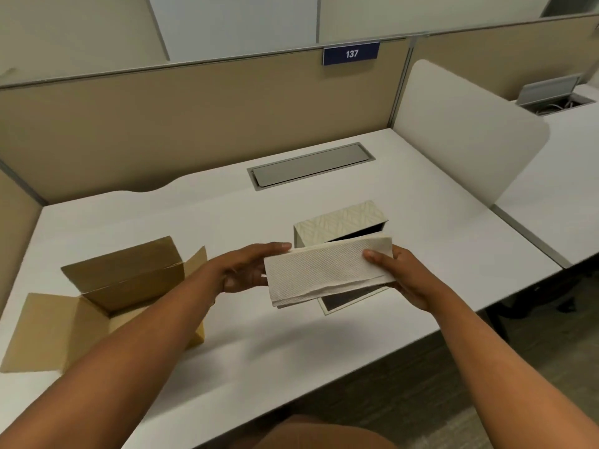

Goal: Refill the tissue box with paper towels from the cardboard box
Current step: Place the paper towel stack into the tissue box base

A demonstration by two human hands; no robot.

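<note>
A folded stack of white paper towels (327, 270) is held above the desk between both hands. My left hand (246, 268) grips its left end and my right hand (402, 273) grips its right end. Just behind the stack lies the cream patterned tissue box (340, 222), its dark inside showing. The box's flat lid or base panel (346, 299) lies on the desk under the towels. An open brown cardboard box (123, 280) stands at the left, its flaps spread, partly hidden by my left forearm.
The white desk (162, 222) has a closed grey cable hatch (311, 165) at the back. Beige partition walls enclose the back and left. A white divider panel (466, 131) stands at the right, with another desk beyond it.
</note>
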